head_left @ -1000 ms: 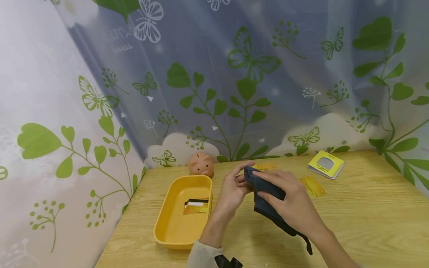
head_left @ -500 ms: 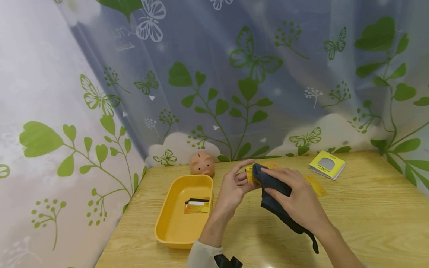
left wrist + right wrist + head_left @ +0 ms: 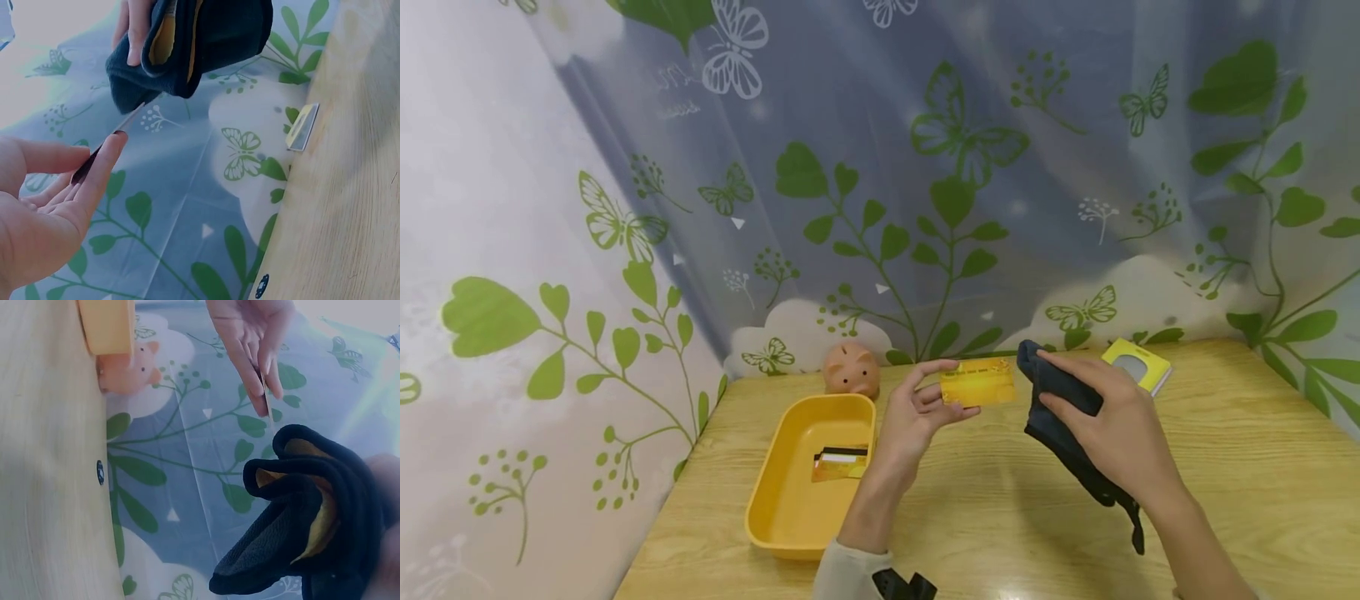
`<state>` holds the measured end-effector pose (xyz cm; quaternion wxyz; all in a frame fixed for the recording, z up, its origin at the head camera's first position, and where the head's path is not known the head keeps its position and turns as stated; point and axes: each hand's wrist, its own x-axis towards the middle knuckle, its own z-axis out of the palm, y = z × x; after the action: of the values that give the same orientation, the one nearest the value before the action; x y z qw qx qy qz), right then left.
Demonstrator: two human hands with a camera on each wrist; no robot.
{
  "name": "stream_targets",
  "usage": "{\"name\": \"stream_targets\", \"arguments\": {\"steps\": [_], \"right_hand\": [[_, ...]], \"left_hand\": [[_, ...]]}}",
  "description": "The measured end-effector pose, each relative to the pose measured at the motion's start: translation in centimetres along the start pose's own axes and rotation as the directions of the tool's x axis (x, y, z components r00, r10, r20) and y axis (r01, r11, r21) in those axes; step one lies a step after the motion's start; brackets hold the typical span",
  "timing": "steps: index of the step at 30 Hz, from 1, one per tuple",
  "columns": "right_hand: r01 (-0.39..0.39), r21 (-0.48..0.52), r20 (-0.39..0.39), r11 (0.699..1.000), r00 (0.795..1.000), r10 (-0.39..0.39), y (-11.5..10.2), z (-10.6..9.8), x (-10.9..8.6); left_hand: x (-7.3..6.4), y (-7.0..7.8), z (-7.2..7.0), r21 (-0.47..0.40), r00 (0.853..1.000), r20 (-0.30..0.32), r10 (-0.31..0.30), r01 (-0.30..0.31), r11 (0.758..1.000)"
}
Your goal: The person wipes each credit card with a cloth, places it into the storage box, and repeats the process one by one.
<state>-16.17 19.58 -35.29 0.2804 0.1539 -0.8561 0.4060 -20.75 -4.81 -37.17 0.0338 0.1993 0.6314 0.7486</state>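
Note:
My left hand pinches a yellow bank card between thumb and fingers, its face towards the head camera. The left wrist view shows that card nearly edge-on. To its right, my right hand grips a dark blue fabric pouch with a black strap hanging from its lower end. Yellow shows inside the pouch's folded, open edges in the right wrist view. A small gap separates card and pouch in the head view.
A yellow tray with cards in it stands left of my left forearm. Behind it is a pink piggy bank. A yellow-covered card holder lies at the back right, partly behind my right hand. A patterned curtain backs the table.
My right hand has moved right with the pouch, away from my left hand. The bank card has come into full sight in my left hand, clear of the pouch.

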Motion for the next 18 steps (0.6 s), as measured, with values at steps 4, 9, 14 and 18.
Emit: {"name": "stream_targets", "arguments": {"steps": [4,9,14,18], "right_hand": [[-0.005,0.018,-0.035,1.000,0.999,0.006,-0.05,-0.43,0.02],[0.004,0.039,-0.052,0.999,0.999,-0.002,-0.23,-0.48,-0.01],[-0.010,0.037,-0.054,0.999,0.998,0.012,-0.46,-0.50,-0.02],[-0.016,0.031,-0.051,0.999,0.999,0.017,-0.46,-0.50,-0.06]], "left_hand": [[-0.11,0.19,-0.13,-0.015,0.999,0.035,0.013,-0.013,1.000],[-0.10,0.22,-0.18,-0.044,0.994,0.101,0.050,-0.045,0.998],[0.06,0.01,-0.10,-0.074,0.998,0.031,0.060,-0.057,0.996],[0.11,-0.12,-0.21,-0.090,0.998,-0.047,0.045,-0.049,0.995]]}}
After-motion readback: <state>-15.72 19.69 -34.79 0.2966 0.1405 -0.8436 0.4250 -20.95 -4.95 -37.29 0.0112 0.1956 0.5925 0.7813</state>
